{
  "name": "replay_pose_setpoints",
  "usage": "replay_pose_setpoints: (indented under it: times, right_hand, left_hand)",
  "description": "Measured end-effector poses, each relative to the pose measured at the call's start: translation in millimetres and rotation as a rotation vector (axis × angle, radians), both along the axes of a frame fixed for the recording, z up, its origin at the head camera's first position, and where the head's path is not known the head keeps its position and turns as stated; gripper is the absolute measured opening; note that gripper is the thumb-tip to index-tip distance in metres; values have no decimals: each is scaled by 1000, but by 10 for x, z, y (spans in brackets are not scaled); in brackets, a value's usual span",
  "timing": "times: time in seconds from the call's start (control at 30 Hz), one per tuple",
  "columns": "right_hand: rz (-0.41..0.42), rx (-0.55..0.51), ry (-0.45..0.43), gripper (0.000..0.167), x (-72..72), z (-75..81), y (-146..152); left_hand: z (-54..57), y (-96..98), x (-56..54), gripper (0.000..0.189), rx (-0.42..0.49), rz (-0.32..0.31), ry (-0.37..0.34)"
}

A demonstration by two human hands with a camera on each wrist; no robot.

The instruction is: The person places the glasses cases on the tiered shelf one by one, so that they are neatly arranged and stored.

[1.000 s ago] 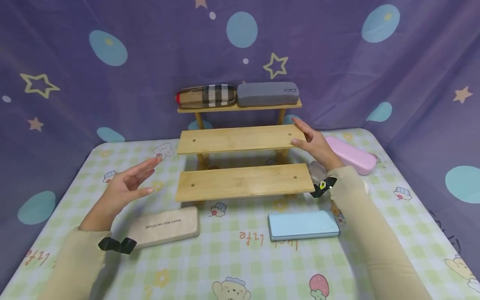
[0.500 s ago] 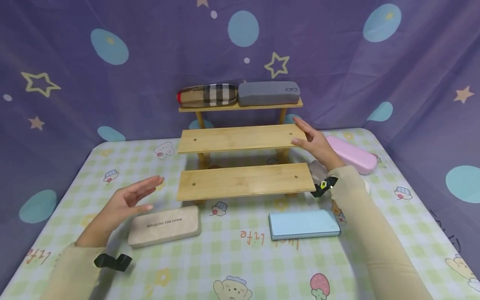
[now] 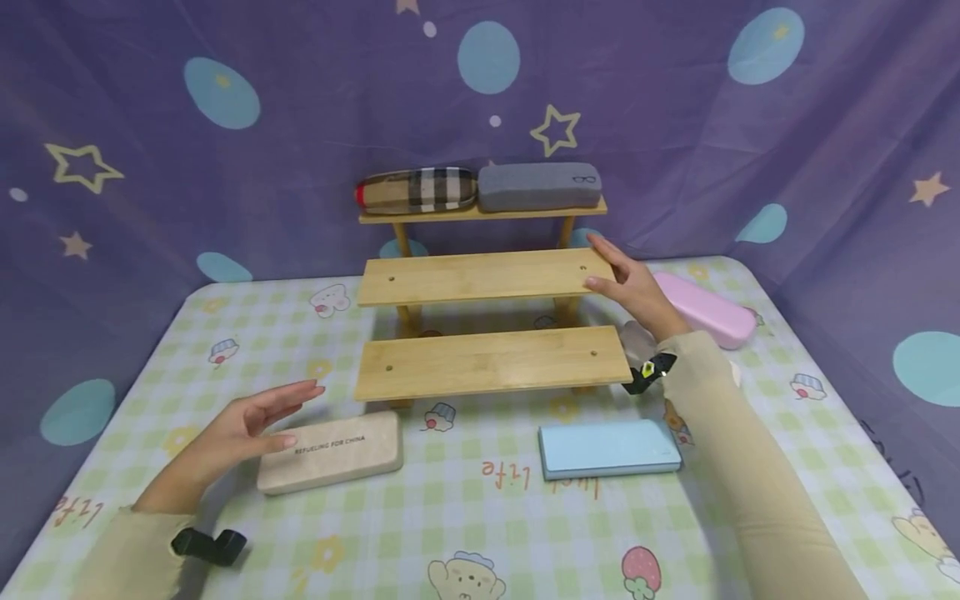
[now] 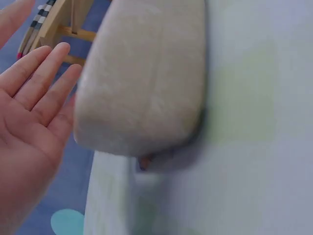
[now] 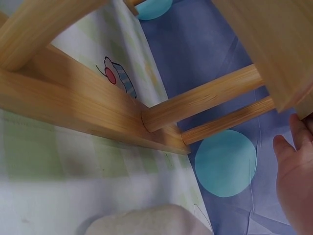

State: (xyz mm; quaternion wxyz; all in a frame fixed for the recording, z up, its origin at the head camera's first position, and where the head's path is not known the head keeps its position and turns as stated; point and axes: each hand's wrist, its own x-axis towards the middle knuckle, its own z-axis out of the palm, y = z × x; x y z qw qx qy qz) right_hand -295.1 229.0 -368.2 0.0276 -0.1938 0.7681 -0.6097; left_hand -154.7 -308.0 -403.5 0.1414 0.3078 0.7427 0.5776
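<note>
My left hand [image 3: 240, 437] hovers by the beige glasses case [image 3: 330, 454], fingers extended and thumb apart over the lettered lid. In the left wrist view the palm [image 4: 24, 142] faces the beige case [image 4: 142, 83] and holds nothing. My right hand [image 3: 630, 287] rests on the right end of the middle shelf of a three-tier wooden rack [image 3: 487, 277], with fairly straight fingers. In the right wrist view the fingertips [image 5: 283, 147] are close to the shelf end [image 5: 279, 58]; part of the hand is cut off. A plaid case [image 3: 420, 191] and a grey-blue glasses case [image 3: 540, 187] lie on the top shelf.
A light blue case [image 3: 611, 448] lies in front of the rack at right. Behind my right forearm is a pink case [image 3: 705, 310]. A pale object [image 3: 637, 340] is partly hidden beside the rack. Purple cloth [image 3: 300, 125] hangs behind the checkered table [image 3: 435, 533].
My left hand has come down and slightly toward me, from above and behind the beige glasses case to over its left part. The right hand stays on the middle shelf.
</note>
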Motion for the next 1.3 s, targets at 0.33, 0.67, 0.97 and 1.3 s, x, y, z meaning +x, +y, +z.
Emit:
replay_pose_setpoints:
  times: [0.33, 0.67, 0.97, 1.3]
  right_hand:
    - [12, 17, -4, 68, -14, 7, -10]
    - [18, 2, -2, 68, -26, -3, 5]
    - [14, -4, -18, 67, -26, -24, 8]
    - [21, -29, -10, 68, -37, -36, 23]
  left_hand:
    - [-175, -93, 115, 67, -91, 23, -95]
    - [-226, -103, 193, 83, -146, 24, -206]
    - [-259, -162, 200, 96, -222, -7, -189]
    - [-259, -190, 171, 87, -188, 8, -214]
